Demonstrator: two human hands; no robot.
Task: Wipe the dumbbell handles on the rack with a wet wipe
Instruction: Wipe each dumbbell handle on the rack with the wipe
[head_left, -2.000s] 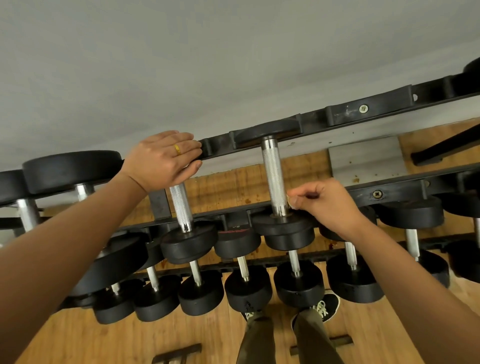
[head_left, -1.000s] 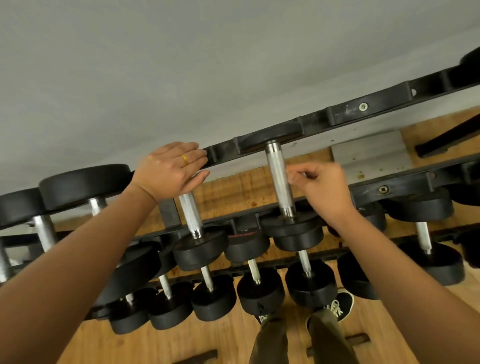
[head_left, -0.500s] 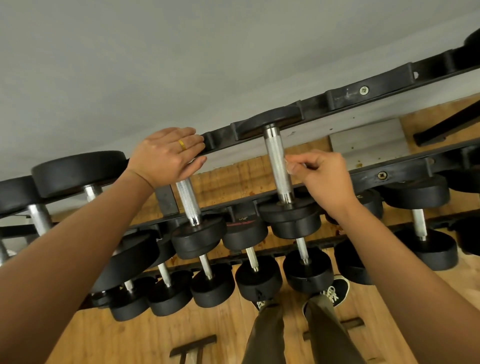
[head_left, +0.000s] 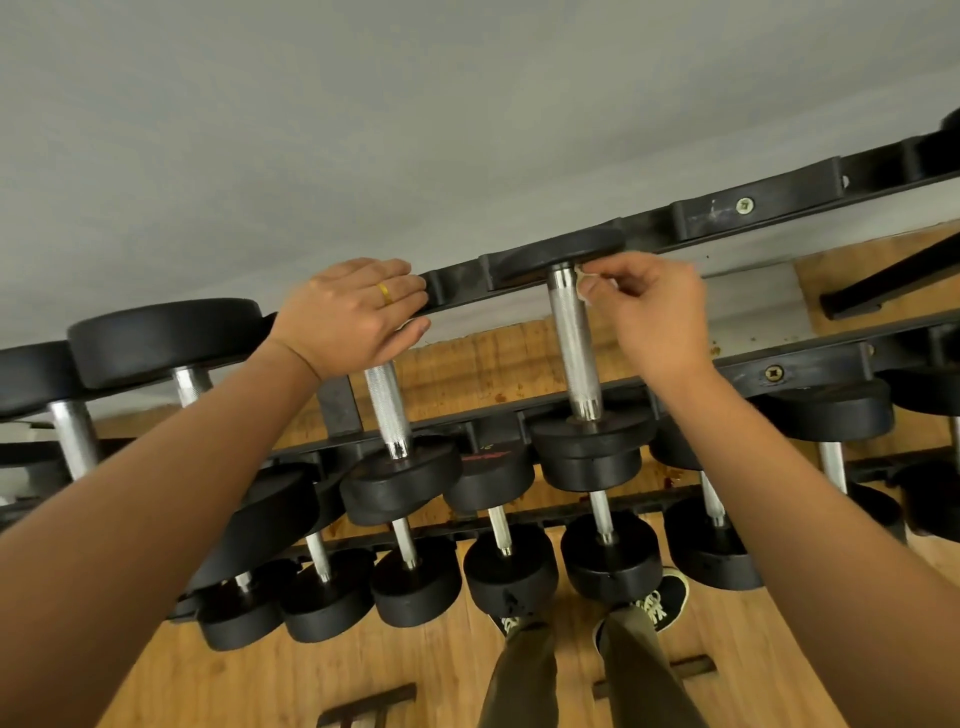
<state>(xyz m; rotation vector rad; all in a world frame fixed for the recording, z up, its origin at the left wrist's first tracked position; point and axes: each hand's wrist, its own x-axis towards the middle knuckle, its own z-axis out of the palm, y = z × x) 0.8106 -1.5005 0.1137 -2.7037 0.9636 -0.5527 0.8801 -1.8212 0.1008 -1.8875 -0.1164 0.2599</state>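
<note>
A black dumbbell rack holds rows of black dumbbells with knurled steel handles. My right hand pinches a small white wet wipe against the far end of one top-row handle, just under its far black head. My left hand, with a gold ring, rests flat with straight fingers over the far end of the neighbouring dumbbell handle and the rack's rear rail.
Lower tiers carry several more dumbbells. A larger dumbbell sits at the left. The floor is wood, a grey wall stands behind, and my shoes are below the rack.
My right hand has slid the wipe along the handle from its near end by the front head up to its far end. My left hand has stayed on the neighbouring dumbbell.
</note>
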